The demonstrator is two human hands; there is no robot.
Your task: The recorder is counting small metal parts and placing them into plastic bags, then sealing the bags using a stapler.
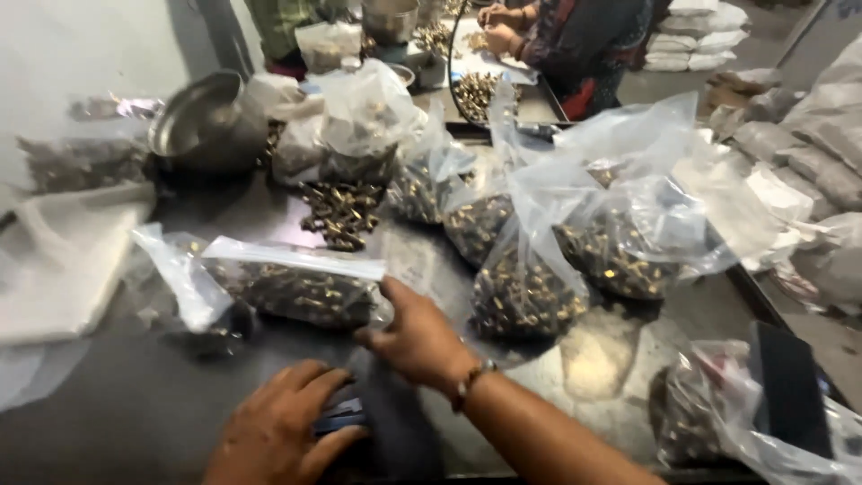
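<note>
Both hands work at the near edge of the steel table. Left hand lies flat, fingers loosely spread, pressing down on a small blue object that is mostly hidden beneath it; its kind cannot be told. Right hand reaches across just above the left, fingers curled, thumb and fingertips touching the near corner of a flat bag; whether it pinches the plastic or only rests on it cannot be told. Flat bag lies on its side just beyond the right hand, its top folded over, apparently so the contents stay in; it holds small brass-coloured metal parts. Right of the flat bag stand several open bags, mouths upward and slack, each part-filled with the same parts. Beyond the flat bag a loose pile of the parts sits bare on the table. Farther beyond, left of the pile, a steel bowl is tilted on its side; its contents cannot be seen. At the far end, another person's hands work beside a tray of similar parts. White sacks are stacked well right of the open bags.
</note>
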